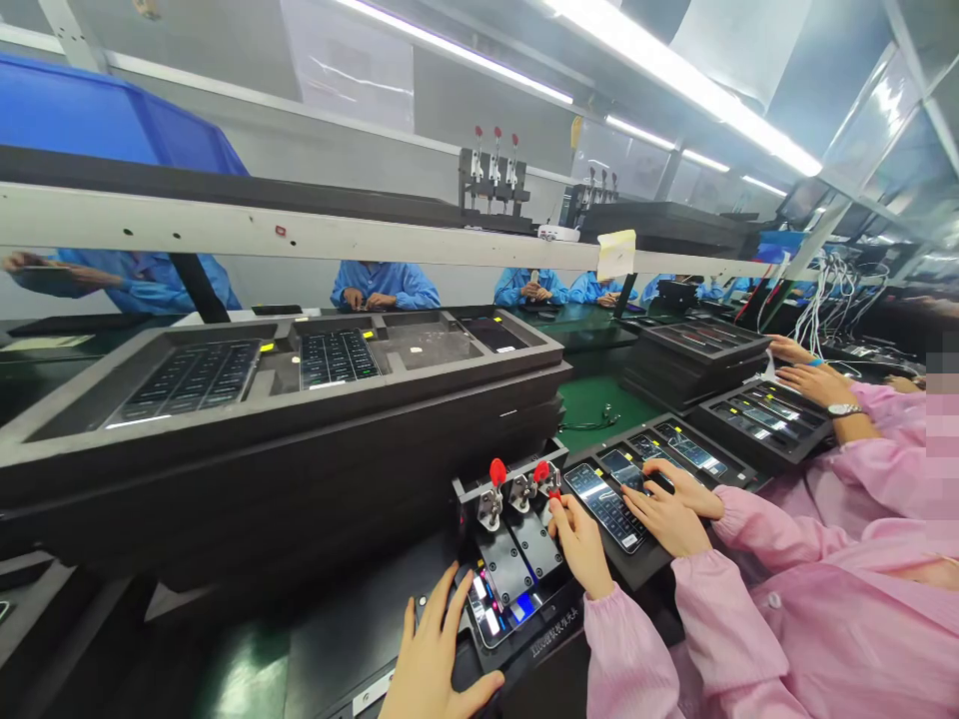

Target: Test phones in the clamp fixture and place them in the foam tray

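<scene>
Smooth pressure and a steadied fixture [552, 621] look best for lever work: a worker's right hand [582, 547] curls its fingers around a red clamp lever [554, 492], while the left hand [435, 654], fingers spread wide, gripping nothing, flanks a lit phone [488, 617] seated beneath the clamps [522, 490].
</scene>
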The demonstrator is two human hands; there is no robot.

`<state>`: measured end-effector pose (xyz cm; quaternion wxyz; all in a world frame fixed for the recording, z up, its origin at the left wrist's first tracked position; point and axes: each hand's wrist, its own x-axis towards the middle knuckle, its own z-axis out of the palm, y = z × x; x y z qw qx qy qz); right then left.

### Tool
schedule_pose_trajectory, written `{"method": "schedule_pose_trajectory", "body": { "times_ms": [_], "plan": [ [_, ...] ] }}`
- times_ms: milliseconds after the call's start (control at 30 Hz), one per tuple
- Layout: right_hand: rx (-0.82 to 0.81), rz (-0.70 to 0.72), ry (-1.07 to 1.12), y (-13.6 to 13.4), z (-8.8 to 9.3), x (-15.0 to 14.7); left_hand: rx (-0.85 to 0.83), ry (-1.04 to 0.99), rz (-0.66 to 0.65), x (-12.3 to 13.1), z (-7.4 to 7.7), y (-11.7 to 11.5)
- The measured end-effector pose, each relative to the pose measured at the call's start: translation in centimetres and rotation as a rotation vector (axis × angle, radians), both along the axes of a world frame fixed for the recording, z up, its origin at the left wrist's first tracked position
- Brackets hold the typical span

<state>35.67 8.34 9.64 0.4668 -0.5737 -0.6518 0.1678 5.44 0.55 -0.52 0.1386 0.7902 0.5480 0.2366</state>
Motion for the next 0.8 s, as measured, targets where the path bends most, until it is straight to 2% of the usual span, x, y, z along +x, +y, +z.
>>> {"method": "schedule_pose_trajectory", "body": {
  "times_ms": [100, 200, 367, 800],
  "plan": [
    [-0.016, -0.011, 0.043, -0.7, -1.9, -5.7, -0.002, 0.004, 0.0, -0.1, -0.1, 0.0],
    [-0.029, -0.034, 0.083, -0.8, -3.0, -8.1, -0.026, 0.015, -0.024, -0.4, -0.1, 0.2],
    [-0.042, -0.056, 0.128, -0.6, -3.3, -7.8, -0.087, 0.028, -0.093, -1.0, 0.1, 0.4],
    [-0.096, -0.078, 0.188, -0.5, -4.3, -7.7, -0.127, 0.036, -0.072, -0.8, 0.2, 0.3]
  ]
}}
